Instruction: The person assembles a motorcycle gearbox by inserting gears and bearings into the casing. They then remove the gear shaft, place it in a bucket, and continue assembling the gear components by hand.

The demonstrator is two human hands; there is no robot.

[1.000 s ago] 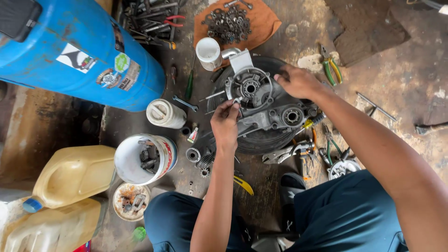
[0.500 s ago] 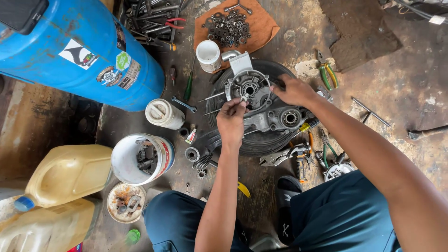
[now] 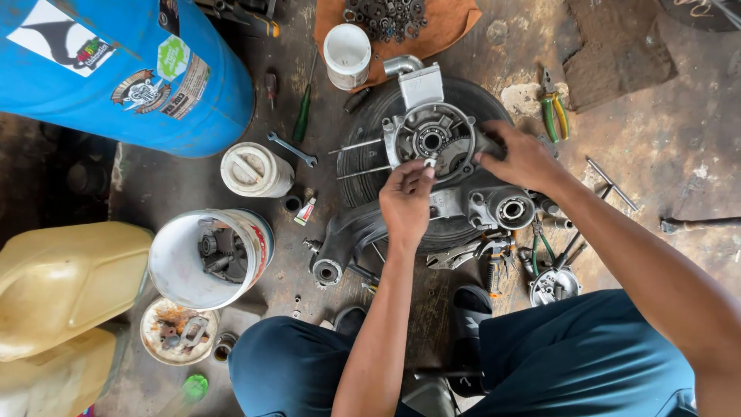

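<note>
A grey metal engine casing lies on a black tyre on the workshop floor. My left hand pinches a small silvery metal part at the casing's round gear opening. My right hand presses on the casing's right rim, fingers spread over it. Two thin studs stick out of the casing to the left. My knees in dark blue trousers are at the bottom.
A blue drum lies top left, yellow jerrycans bottom left. A white bucket of parts, a white tub, a white cup, a spanner, pliers and a cloth with bearings surround the tyre.
My left hand has moved up from the casing's lower edge to the gear opening with the small part. My right hand stays on the right rim. The view has shifted slightly.
</note>
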